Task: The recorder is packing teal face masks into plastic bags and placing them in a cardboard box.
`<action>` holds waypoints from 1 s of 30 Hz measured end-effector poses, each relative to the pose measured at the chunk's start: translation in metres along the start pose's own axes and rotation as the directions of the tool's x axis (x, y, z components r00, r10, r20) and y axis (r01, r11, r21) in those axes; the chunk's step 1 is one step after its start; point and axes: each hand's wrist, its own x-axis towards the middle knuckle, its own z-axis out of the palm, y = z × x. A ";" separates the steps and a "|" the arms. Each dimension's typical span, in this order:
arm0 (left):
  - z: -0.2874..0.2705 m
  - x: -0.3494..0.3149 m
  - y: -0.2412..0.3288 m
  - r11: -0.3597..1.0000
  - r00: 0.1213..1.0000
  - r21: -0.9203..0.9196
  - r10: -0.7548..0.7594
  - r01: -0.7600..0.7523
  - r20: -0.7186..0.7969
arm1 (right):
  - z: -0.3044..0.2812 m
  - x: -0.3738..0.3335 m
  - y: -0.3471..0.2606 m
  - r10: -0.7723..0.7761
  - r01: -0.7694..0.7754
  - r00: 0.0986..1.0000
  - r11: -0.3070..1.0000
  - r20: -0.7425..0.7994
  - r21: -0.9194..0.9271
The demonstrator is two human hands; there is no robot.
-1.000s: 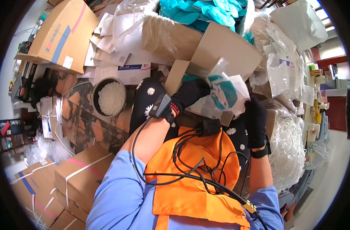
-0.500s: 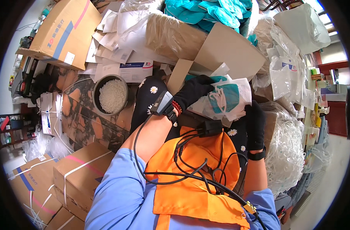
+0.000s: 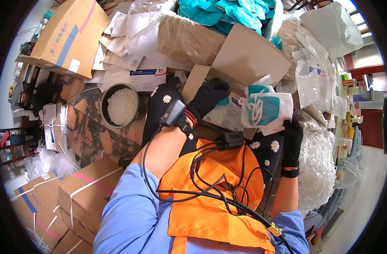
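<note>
My right hand (image 3: 292,134), in a black glove, pinches the lower right edge of a teal face mask (image 3: 263,111) in a thin whitish pouch. White ear loops lie across the mask's front. A second bit of teal shows at the pouch's upper edge. My left hand (image 3: 211,94), also gloved in black, is over an open cardboard box (image 3: 197,80) between my knees. Its fingers look bent, but the dark glove hides whether they grip anything. Beneath that hand lie a teal piece and a printed packet (image 3: 230,115) inside the box.
A grey bucket of white pellets (image 3: 122,106) stands on the left. Ahead is a plastic-lined carton heaped with teal masks (image 3: 223,12). At right, a clear bag holds white loops (image 3: 316,161). Strapped cartons (image 3: 89,190) sit at lower left; black cables (image 3: 210,194) cross my orange apron.
My right hand has moved right with the pouched mask. My left hand has come off the mask and shifted left over the box, uncovering the printed packet.
</note>
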 end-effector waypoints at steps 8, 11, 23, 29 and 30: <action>0.015 -0.001 0.002 0.930 0.989 0.363 0.001 -0.057 0.150 | 0.014 -0.010 -0.011 -0.127 0.144 0.987 0.969 0.095 -0.203; 0.000 0.003 -0.019 0.843 0.991 0.523 -0.131 0.129 -0.033 | -0.001 -0.004 -0.012 0.080 -0.080 0.997 0.989 -0.006 -0.128; 0.029 -0.020 0.032 0.947 0.973 0.247 0.169 -0.204 0.155 | 0.001 -0.002 0.007 0.031 -0.031 1.000 0.998 -0.003 -0.053; 0.033 -0.015 0.007 0.990 0.982 -0.010 0.142 -0.142 0.121 | 0.017 -0.003 -0.012 -0.024 0.031 0.999 0.984 0.041 -0.173; 0.034 -0.012 0.008 0.982 0.987 -0.140 0.138 -0.127 0.075 | 0.019 -0.004 -0.015 -0.021 0.025 0.999 0.988 0.029 -0.151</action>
